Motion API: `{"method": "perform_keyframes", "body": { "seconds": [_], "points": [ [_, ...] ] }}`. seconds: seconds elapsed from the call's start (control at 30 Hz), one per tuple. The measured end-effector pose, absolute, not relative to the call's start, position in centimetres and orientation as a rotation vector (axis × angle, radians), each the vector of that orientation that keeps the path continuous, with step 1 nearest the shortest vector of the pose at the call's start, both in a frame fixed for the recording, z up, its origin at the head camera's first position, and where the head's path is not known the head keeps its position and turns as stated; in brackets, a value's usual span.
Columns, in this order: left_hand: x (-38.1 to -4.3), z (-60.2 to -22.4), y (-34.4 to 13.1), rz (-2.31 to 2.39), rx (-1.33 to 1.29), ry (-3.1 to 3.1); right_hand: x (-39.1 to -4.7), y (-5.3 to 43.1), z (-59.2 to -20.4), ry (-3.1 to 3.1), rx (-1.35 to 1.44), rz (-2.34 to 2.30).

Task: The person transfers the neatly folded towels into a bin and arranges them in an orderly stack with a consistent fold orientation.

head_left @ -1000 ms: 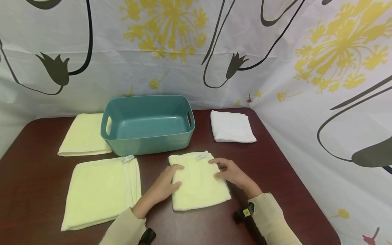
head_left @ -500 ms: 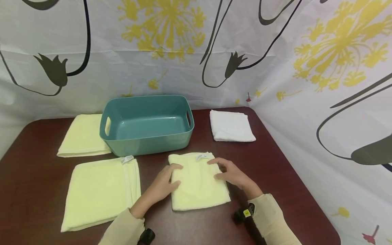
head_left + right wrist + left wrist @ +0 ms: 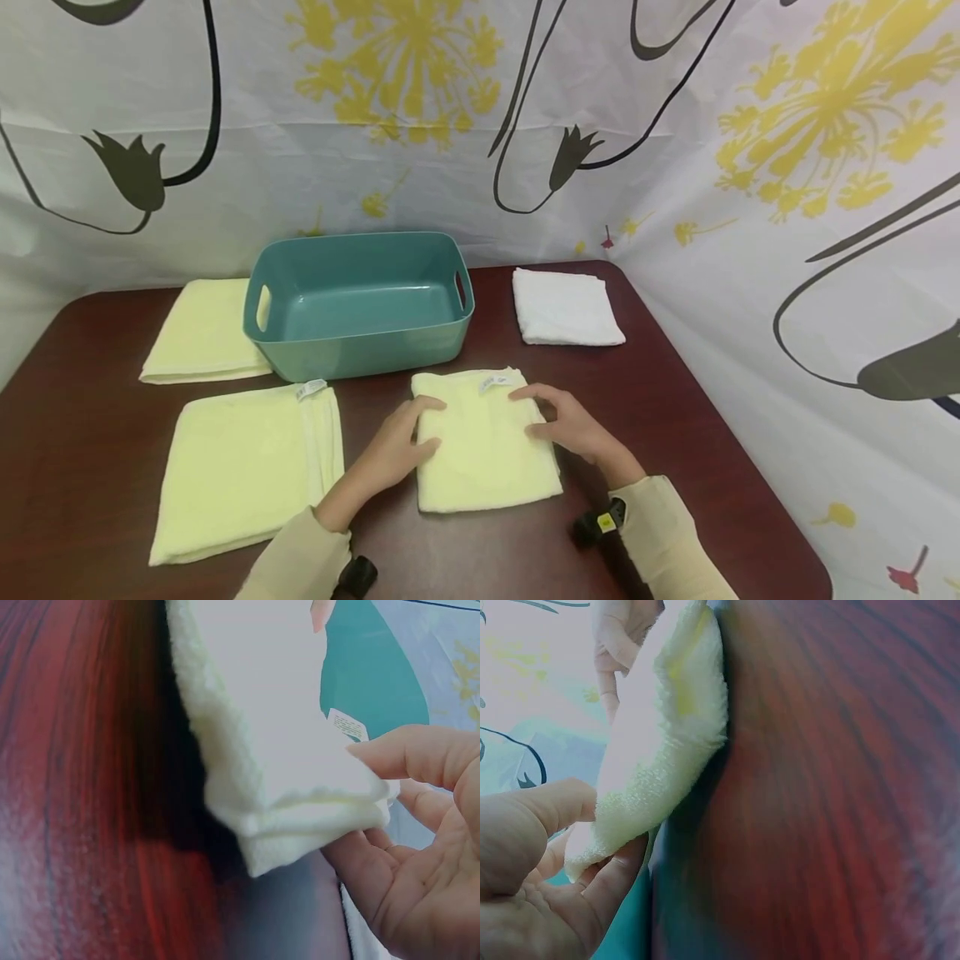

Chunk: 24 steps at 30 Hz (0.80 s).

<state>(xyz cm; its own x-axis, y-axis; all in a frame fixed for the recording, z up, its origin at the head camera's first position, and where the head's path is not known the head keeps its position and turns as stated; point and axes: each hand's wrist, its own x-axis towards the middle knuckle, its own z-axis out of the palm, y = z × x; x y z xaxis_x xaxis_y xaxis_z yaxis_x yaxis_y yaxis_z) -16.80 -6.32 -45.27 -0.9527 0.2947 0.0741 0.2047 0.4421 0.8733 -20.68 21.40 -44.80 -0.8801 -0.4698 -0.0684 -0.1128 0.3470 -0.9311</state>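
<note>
A small folded pale yellow towel (image 3: 486, 458) with a white tag (image 3: 493, 382) at its far edge lies in front of the basket in the head view. My left hand (image 3: 393, 446) pinches its left edge, and my right hand (image 3: 572, 427) pinches the right edge. The left wrist view has the left thumb on top of the towel (image 3: 641, 765) and fingers beneath it. Similarly, in the right wrist view the right hand (image 3: 431, 825) has its thumb over the folded layers (image 3: 307, 817) and fingers under them.
A teal basket (image 3: 367, 354) with handle holes stands behind the towel, nothing inside. Two larger folded yellow towels (image 3: 240, 471) lie on the left, one partly behind the basket. A folded white towel (image 3: 567, 308) sits at the back right of the dark red table (image 3: 660, 433).
Hardly anything differs. Both hands keep their places at the towel's sides, and the whole head view has shifted slightly.
</note>
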Motion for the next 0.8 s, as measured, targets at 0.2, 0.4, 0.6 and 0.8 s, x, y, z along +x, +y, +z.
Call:
{"method": "perform_keyframes", "body": {
  "seconds": [0.2,0.4,0.6,0.8],
  "points": [
    [-16.6,-44.6,-6.5,1.563,0.463,2.594,-20.4,21.5,-44.3,2.279,-0.528,-1.558],
    [-16.4,-43.9,-6.6,1.576,0.493,2.603,-20.1,21.7,-43.5,2.252,-0.523,-1.580],
    [-16.3,-43.4,-6.6,1.588,0.502,2.613,-19.8,21.9,-42.8,2.229,-0.541,-1.611],
    [-16.1,-42.8,-6.8,1.586,0.513,2.615,-19.6,22.0,-42.4,2.221,-0.567,-1.621]
  ]
}}
